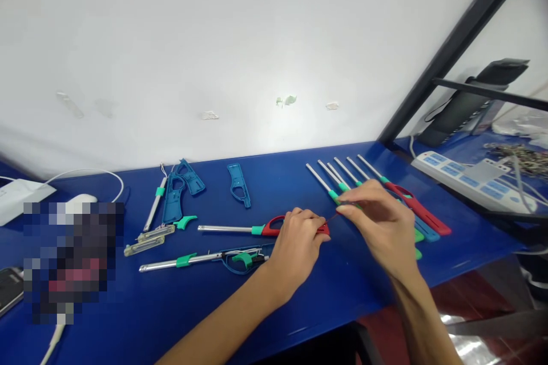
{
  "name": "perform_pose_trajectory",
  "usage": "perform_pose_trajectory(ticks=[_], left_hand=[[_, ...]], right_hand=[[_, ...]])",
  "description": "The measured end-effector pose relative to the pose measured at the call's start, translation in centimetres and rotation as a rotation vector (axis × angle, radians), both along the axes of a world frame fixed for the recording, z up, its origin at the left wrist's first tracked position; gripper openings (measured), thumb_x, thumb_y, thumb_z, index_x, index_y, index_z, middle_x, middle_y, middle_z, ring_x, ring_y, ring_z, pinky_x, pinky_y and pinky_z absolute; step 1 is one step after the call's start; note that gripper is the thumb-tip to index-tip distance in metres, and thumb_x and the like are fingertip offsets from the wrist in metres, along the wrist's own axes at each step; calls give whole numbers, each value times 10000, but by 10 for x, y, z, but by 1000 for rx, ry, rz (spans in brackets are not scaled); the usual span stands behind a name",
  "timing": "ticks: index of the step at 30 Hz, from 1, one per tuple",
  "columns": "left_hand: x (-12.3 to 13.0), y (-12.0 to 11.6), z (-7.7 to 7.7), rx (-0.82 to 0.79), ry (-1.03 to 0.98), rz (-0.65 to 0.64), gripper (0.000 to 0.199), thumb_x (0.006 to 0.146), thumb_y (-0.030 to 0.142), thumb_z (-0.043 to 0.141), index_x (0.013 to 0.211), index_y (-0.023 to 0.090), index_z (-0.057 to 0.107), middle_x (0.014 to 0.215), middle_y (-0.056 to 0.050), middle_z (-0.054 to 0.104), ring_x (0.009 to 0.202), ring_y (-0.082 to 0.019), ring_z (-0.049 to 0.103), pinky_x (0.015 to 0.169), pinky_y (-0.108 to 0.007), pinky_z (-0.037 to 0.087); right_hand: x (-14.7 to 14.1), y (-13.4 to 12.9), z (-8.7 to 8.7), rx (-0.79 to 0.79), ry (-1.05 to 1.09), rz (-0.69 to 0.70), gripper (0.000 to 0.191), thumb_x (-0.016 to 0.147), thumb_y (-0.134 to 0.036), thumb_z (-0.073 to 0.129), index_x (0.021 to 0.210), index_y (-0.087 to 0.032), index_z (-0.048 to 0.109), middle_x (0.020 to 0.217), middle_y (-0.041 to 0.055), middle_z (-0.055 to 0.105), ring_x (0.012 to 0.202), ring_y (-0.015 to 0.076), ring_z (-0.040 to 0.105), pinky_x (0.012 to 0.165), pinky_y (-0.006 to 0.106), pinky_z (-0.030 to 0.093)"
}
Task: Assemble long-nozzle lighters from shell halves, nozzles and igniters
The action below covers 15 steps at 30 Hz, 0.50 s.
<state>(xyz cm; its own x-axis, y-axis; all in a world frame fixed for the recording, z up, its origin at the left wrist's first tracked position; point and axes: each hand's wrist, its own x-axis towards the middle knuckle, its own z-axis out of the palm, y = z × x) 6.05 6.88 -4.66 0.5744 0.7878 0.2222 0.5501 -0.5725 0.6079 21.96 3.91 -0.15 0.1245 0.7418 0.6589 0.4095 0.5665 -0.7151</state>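
Observation:
My left hand (297, 245) is closed over the handle of a red long-nosed lighter (272, 227), which lies flat with its metal tube pointing left. Thumb and forefinger of my right hand (377, 217) pinch a thin reddish strip (331, 218) by the lighter's butt end; what it is cannot be made out. Below lies an opened blue lighter (242, 259), its green trigger and wires exposed. To the right, partly behind my right hand, several lighters rest side by side, among them a red one (415, 205) and a blue one (426, 229).
Blue shell halves (173, 199), a loose tube (156, 202), a green trigger (185, 221) and clear fuel tanks (149, 239) lie at left on the blue table (282, 182). A power strip (475, 179) sits beyond a black frame post (445, 51). A blurred-out object (77, 262) is far left.

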Motion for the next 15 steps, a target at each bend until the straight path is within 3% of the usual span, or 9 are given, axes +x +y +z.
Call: perform_pose_trajectory(ticks=[2,6,9,12,15], left_hand=[[0,1,0,-6,-6,1,240,940,262,747,1165,180,768,1168,-65,768,1062,-277,646,1001,-445,507],[0,2,-1,-16,-23,-1,262,930,255,761,1180,176,764,1181,-71,769,1091,-281,652,1035,-460,488],[-1,2,-2,-19,-31,-14,253,933,274,761,1170,185,770,1169,-68,774,1098,-281,657,1039,-458,486],[-1,2,-2,-20,-29,-12,273,933,285,760,1185,181,768,1167,-70,777,1090,-283,661,1030,-457,494],[-2,2,-2,-21,-27,-13,293,930,307,764,1192,175,766,1173,-70,778,1092,-281,663,1025,-448,500]], right_hand=[[1,1,-2,15,-7,-8,141,899,-208,779,966,-332,788,894,-17,702,863,160,657,758,296,560],[4,-3,-3,-55,-56,20,222,1023,-223,605,1099,-320,790,1178,39,752,1076,212,704,886,363,589],[4,-6,-3,-52,-58,7,184,995,-200,647,1055,-314,778,1049,25,777,969,210,726,826,365,600],[2,-7,0,-6,-54,-46,103,927,-212,736,953,-309,757,865,2,701,837,200,673,729,352,573],[5,-11,6,-54,-123,-79,121,956,-246,696,996,-311,789,1008,34,709,962,226,678,819,377,567]])
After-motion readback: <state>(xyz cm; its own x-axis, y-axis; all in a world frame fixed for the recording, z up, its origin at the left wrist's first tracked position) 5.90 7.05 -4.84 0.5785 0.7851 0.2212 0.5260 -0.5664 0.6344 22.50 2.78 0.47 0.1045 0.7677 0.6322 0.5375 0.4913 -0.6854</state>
